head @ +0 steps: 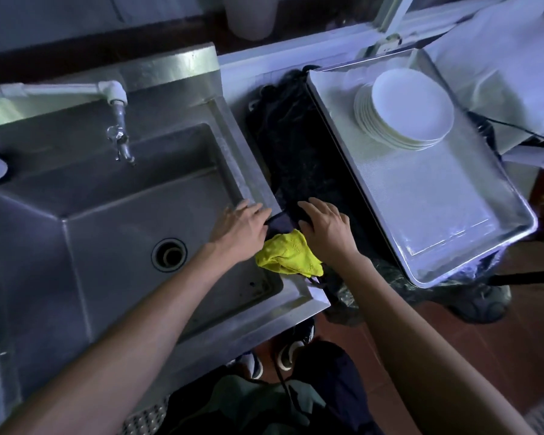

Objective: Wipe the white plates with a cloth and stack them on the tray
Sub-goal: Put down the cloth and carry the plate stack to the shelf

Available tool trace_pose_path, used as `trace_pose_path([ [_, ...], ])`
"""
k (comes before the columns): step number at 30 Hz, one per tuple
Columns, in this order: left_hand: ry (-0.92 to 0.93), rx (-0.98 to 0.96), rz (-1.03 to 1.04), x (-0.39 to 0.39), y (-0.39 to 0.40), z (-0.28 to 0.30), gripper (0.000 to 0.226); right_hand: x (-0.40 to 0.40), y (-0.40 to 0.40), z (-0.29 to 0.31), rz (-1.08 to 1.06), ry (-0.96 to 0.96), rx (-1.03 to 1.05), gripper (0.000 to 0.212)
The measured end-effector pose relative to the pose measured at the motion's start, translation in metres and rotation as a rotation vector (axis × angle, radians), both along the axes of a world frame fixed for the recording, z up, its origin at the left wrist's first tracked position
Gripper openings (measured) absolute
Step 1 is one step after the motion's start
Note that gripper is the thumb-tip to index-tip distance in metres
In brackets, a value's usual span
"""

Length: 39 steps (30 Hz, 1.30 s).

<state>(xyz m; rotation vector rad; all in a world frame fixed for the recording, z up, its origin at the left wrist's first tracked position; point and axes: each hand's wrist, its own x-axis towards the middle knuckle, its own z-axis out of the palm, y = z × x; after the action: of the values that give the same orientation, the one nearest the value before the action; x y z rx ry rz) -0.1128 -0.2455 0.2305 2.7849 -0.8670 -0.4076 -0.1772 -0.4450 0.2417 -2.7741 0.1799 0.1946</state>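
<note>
The white plates [412, 109] already stand in 1 stack on the tray [446, 221] and no plate waits elsewhere, so the task looks nearly finished; the left hand [239, 229] and right hand [325, 229] lie spread on a dark object [280, 221], beside the yellow cloth [288, 254].

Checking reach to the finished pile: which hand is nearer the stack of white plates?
Right. The right hand rests on the dark counter, down-left of the stack of white plates; the left hand sits farther left, at the sink's corner.
</note>
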Motion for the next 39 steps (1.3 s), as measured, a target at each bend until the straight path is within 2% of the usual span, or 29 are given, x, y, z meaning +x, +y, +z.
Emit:
trace_pose_path([
  [10, -0.147, -0.055, -0.076, 0.039, -0.096, 0.034, 0.041, 0.024, -0.099, 0.049, -0.204, -0.17, 0.108, 0.044],
  [18, -0.108, -0.126, -0.004, 0.087, -0.205, 0.054, 0.046, 0.054, -0.213, 0.052, -0.338, -0.259, 0.154, 0.046],
  [24, -0.005, -0.31, 0.174, 0.126, -0.276, 0.061, 0.048, 0.094, -0.283, 0.048, -0.4, -0.279, 0.193, 0.047],
  [30, 0.136, -0.539, 0.433, 0.149, -0.323, 0.056, 0.056, 0.133, -0.324, 0.039, -0.412, -0.234, 0.318, 0.055],
  [39, 0.173, -0.681, 0.735, 0.161, -0.352, 0.029, 0.071, 0.164, -0.346, 0.019, -0.378, -0.233, 0.515, 0.057],
])
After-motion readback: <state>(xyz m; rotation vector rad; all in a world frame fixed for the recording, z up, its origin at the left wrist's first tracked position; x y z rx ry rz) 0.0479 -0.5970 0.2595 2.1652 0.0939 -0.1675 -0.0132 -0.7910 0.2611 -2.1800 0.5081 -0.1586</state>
